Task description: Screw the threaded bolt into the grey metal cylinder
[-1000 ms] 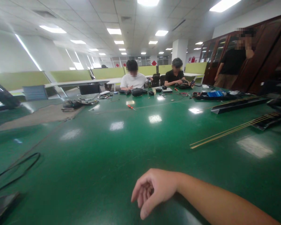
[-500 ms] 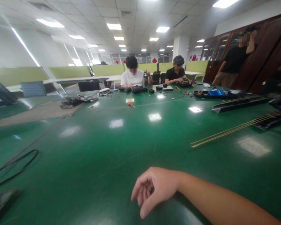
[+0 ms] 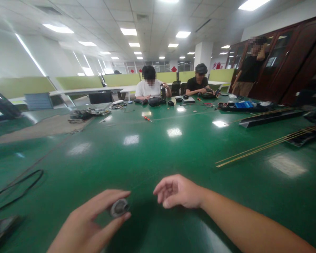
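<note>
Between the thumb and fingers of my left hand (image 3: 94, 218) is a small round grey part (image 3: 119, 208), perhaps metal, its end face turned toward the right. Blur hides its exact kind. My right hand (image 3: 177, 192) hovers to the right of it over the green table (image 3: 147, 154). Its fingers are loosely curled, with the thumb apart from the fingertips, and nothing shows in them. A gap separates the two hands.
A red screwdriver (image 3: 147, 118) lies further off on the table. Thin yellow rods (image 3: 252, 151) stretch in from the right, and a black cable (image 3: 28, 186) loops at the left. Two people sit across the table among black devices (image 3: 155, 101); another person (image 3: 250, 70) stands by the cabinets.
My left hand has come into view at the lower left, holding the round grey part. My right hand has moved slightly up and away. The standing person has shifted left.
</note>
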`<state>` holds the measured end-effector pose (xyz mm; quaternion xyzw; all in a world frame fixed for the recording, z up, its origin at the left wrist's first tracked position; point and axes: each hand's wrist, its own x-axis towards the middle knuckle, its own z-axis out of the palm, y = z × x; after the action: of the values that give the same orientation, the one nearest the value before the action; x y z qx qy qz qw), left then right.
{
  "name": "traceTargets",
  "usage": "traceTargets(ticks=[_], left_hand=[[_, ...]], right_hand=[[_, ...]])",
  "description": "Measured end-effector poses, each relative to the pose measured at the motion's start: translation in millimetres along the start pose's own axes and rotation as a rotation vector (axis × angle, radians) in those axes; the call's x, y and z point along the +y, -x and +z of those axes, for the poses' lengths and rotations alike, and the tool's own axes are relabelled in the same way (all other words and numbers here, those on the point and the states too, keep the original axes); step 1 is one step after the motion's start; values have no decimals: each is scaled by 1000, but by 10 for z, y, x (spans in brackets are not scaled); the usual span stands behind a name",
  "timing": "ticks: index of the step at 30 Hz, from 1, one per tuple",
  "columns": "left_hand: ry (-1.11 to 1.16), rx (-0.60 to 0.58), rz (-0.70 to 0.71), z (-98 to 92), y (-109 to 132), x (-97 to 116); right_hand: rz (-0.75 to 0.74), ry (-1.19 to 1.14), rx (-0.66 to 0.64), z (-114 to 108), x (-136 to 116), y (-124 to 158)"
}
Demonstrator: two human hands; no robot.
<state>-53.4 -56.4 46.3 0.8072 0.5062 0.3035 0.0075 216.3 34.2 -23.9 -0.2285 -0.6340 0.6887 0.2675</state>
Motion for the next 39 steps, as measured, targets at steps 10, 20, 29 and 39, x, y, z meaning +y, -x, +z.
traceTargets(ticks=[10, 20, 29, 39], left_hand=[[293, -179, -38, 714, -449, 89], [470, -270, -46, 867, -318, 26], [526, -196, -189, 888, -300, 27], [541, -200, -234, 882, -328, 60]], right_hand=[[-163, 461, 388, 25, 65, -3], [-108, 565, 381, 88, 18, 24], [-146, 599, 400, 105, 28, 42], [-197, 605, 384, 128, -25, 70]])
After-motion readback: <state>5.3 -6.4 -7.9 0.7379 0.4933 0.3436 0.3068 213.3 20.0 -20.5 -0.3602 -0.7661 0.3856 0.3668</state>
